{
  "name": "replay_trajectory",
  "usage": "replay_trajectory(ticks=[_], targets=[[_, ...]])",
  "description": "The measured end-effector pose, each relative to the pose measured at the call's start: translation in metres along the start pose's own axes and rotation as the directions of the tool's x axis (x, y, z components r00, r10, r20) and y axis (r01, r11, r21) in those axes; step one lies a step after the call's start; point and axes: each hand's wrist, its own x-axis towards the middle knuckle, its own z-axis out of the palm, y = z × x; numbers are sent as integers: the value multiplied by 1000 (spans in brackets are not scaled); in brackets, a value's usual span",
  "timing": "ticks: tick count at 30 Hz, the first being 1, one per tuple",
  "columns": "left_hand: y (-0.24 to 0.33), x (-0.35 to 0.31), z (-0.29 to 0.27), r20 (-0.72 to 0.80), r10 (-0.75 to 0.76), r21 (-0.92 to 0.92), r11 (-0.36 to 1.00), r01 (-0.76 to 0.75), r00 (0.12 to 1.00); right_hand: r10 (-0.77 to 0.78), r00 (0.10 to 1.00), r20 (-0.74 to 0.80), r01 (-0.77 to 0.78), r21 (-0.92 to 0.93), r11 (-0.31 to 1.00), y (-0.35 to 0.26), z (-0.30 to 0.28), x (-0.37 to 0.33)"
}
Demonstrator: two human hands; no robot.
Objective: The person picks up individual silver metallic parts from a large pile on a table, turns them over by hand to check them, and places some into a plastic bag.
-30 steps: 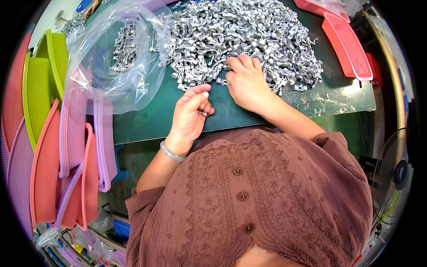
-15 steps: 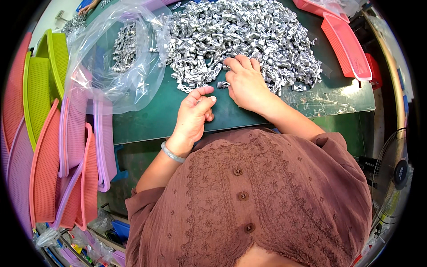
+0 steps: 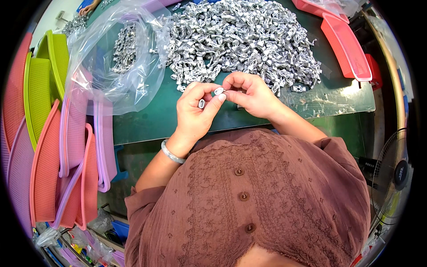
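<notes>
Both hands meet over the near part of the green table, just in front of a large heap of small grey-and-white looped pieces [image 3: 240, 40]. My left hand [image 3: 192, 111] pinches one grey-and-white looped piece [image 3: 219, 91] between thumb and forefinger. A second such piece [image 3: 201, 103] sticks out from the curled fingers of that hand. My right hand [image 3: 255, 97] is closed, its thumb and forefinger tips gripping the far side of the pinched piece. Fingertips hide part of it. A small thing under the right palm is mostly covered.
A clear plastic bag [image 3: 149, 95] lies open left of the heap, with similar pieces [image 3: 125, 46] showing through it. Purple, red and green baskets [image 3: 42, 164] stand stacked at the left. A red basket [image 3: 344, 44] sits far right; a fan [image 3: 400, 173] stands lower right. Another person's hand [image 3: 90, 6] shows far left.
My right hand has drawn back from the heap's near edge toward me. My left hand has risen slightly to meet it, and both now grip one piece.
</notes>
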Motion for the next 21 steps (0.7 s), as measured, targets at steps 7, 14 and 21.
replay_trajectory(ticks=[7,14,21], targets=[[2,6,-4,235,-597,-517,592,619,767,72,989,126,-130,548,826,-5,2,-5],[4,6,-2,304,-651,-617,422,665,695,120,983,142,-181,597,782,-7,2,-7],[-5,0,-1,256,-509,-618,568,544,822,183,975,125,-222,552,804,0,3,-7]])
